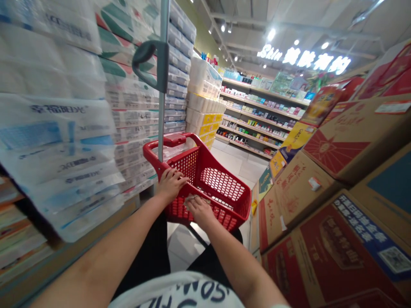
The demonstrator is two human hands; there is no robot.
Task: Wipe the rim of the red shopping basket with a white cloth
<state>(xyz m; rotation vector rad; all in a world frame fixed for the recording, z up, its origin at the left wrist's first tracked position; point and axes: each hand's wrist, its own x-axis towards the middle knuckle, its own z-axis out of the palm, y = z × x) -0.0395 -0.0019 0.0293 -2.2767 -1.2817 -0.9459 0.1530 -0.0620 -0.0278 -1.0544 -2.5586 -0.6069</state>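
Note:
A red shopping basket (208,158) with perforated walls stands before me, close to my knees. Its grey pull handle (162,66) rises upright on a metal pole at the left end. My left hand (171,185) is closed over the near rim, close to the foot of the pole. Against the outer face of the near wall, my right hand (201,210) presses a crumpled greyish-brown cloth (190,199), which is partly hidden under its fingers. No goods are visible inside the basket.
Tall stacks of wrapped tissue packs (58,119) line the left side. Cardboard cartons (305,184) are piled at the right. Shelves of small products (257,111) stand at the back, across the tiled floor (253,164).

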